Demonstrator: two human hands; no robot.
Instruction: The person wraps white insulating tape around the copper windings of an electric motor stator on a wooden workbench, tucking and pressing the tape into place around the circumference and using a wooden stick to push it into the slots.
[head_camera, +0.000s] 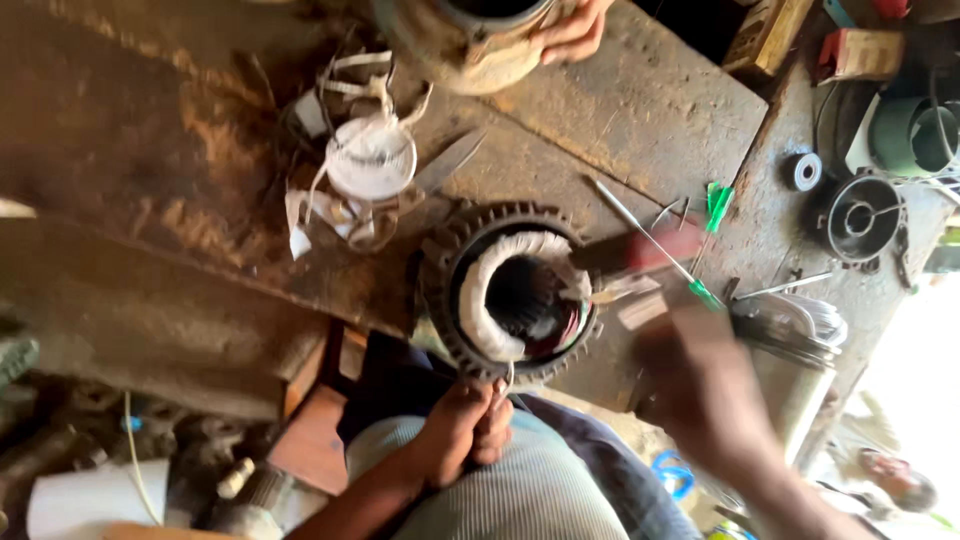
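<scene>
left hand (462, 432) pinching a thin wire at the motor stator (515, 295) rim, steadying it on the bench (640, 120) edge | right hand (705, 385) blurred, grip on red-handled tool (640, 252) aimed into white-taped windings | scissors (450, 160) nearby

The right hand (705, 385) is smeared by motion blur, so its fingers cannot be made out, and the dark red-tipped tool (635, 252) at the stator (515, 295) is too blurred to name. Another person's hand (572, 35) and the round housing (470, 40) it touches are cut off by the top edge. The left hand (465, 425) covers the near rim of the stator, and whether it pinches the thin wire (509, 374) there cannot be told
</scene>
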